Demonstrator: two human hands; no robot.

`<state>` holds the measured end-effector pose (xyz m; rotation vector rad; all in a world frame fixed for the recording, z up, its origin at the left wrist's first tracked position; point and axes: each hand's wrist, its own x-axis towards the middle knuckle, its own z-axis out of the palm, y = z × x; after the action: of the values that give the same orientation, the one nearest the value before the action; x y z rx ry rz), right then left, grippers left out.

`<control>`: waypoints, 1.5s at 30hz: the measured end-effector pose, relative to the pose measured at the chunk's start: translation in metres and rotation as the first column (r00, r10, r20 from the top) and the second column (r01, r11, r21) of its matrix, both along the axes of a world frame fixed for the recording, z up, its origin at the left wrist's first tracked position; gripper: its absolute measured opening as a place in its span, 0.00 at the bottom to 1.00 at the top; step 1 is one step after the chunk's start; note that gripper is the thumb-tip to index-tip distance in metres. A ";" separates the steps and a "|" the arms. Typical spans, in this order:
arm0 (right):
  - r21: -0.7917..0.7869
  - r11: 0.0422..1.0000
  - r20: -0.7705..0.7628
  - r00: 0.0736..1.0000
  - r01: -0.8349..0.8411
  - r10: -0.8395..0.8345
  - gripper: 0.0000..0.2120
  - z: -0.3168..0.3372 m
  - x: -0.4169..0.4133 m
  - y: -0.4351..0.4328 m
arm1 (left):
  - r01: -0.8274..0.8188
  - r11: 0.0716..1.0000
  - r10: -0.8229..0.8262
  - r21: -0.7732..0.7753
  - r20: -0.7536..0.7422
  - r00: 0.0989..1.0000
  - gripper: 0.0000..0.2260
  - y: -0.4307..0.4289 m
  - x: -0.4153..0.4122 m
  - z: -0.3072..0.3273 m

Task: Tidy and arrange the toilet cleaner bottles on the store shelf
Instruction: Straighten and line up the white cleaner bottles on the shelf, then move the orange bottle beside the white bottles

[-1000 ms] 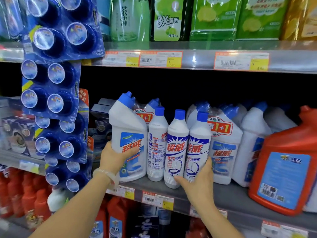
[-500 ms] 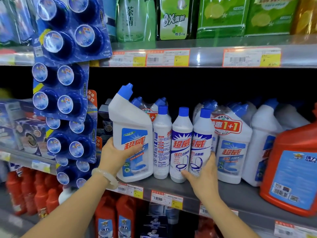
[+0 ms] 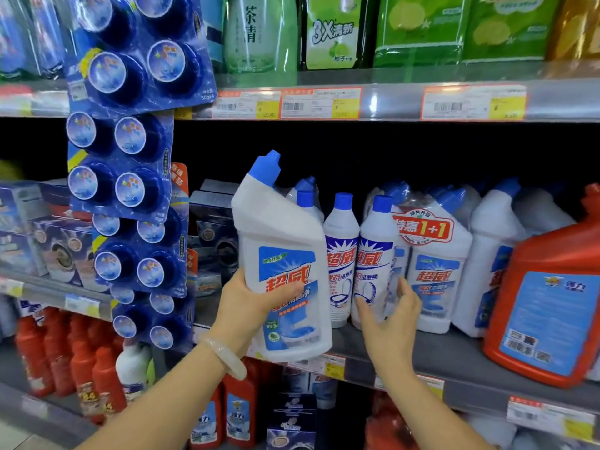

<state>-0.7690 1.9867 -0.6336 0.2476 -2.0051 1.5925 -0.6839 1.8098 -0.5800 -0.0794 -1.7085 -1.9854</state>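
A store aisle of cleaning goods, with a grey metal shelf (image 3: 454,355) at chest height and price tags along its front edge. The left hand (image 3: 246,306), a pale bangle (image 3: 227,355) on its wrist, grips a large angled-neck bottle (image 3: 282,254) of toilet cleaner. The thumb lies across the label and the fingers are curled round the bottle's left side. This bottle is lifted off the shelf and hangs slightly tilted in front of the front edge.

The right hand (image 3: 389,323) brackets the lower part of a slim bottle (image 3: 373,254) that stands upright near the front edge. Its thumb rests on the label and its fingers reach round the right side, between the bottle and the twin pack; how tightly it grips cannot be told. A second slim bottle (image 3: 341,248) stands touching it on the left. A third (image 3: 306,203) shows only its blue cap behind the lifted bottle.

Just right of the slim bottles stands a wrapped twin pack (image 3: 431,271) marked 1+1, with more white bottles behind it. A red jug (image 3: 552,303) sits toward the shelf's right end. Blue blister packs (image 3: 130,157) hang in a strip at the left edge. Green pouches (image 3: 418,27) line the shelf above.
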 end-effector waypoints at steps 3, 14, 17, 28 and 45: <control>-0.123 0.950 0.034 0.956 -0.286 0.292 0.20 0.018 0.024 0.013 | 0.074 0.997 -0.074 0.000 0.014 0.997 0.20 0.026 -0.009 0.006; 0.104 0.927 0.197 0.921 -0.361 0.337 0.22 0.044 0.018 0.138 | 0.229 0.969 -0.231 -0.089 -0.003 0.973 0.14 0.162 -0.062 -0.003; 0.131 0.954 0.188 0.951 -0.270 0.244 0.23 0.041 0.012 0.161 | 0.256 0.960 -0.258 -0.110 0.000 0.966 0.16 0.186 -0.077 -0.003; 0.090 0.941 0.046 0.942 0.328 -0.333 0.34 0.037 0.001 0.244 | 0.285 0.932 -0.268 -0.224 0.105 0.958 0.16 0.205 -0.111 -0.010; -0.145 0.989 0.293 0.956 0.036 0.009 0.31 0.043 -0.010 0.238 | 0.068 0.952 -0.047 -0.298 0.080 0.996 0.21 0.206 -0.103 -0.013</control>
<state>-0.7792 2.2245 -0.5904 -0.0645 -2.0819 1.8495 -0.7866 2.0163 -0.5934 -0.1680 -2.0668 -1.7706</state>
